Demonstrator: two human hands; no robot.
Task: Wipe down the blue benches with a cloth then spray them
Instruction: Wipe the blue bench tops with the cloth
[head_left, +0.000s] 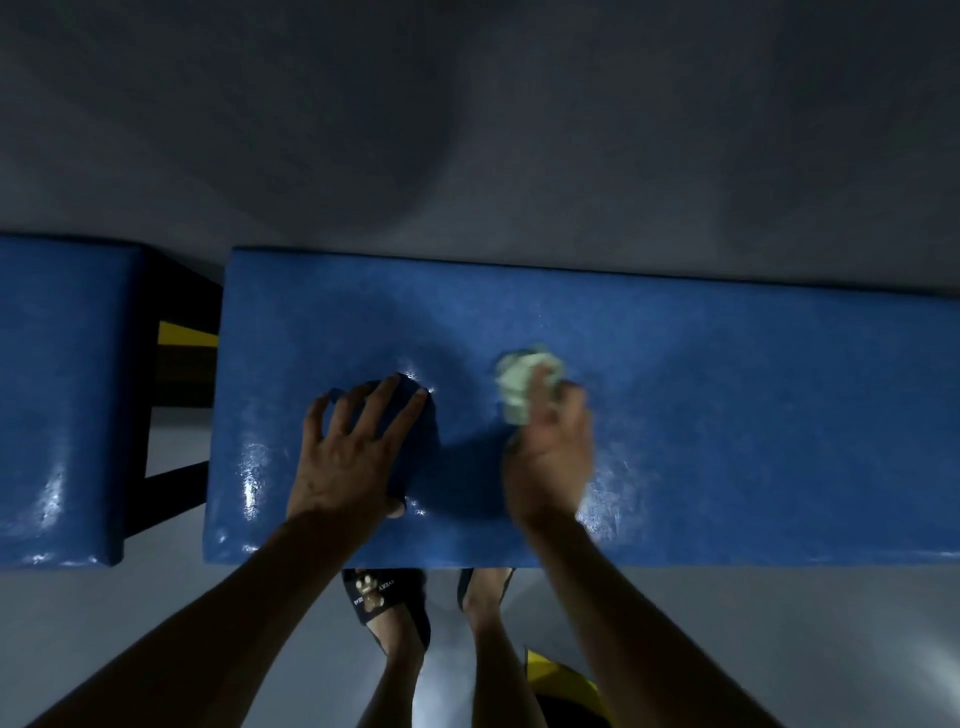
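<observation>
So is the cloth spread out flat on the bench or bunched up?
Bunched up. The pale cloth shows as a crumpled wad under the right hand's fingers on the blue bench, not laid flat.

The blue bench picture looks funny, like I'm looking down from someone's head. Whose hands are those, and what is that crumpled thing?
A person wears a camera on their head, so you look down as they do. The wide padded blue bench is below. Their left hand presses flat on it, fingers spread, holding nothing I can see. Their right hand has a grip on a crumpled pale green cloth and looks blurred. A second blue bench sits to the left, with a gap between them. Below are the person's feet in dark sandals.
</observation>
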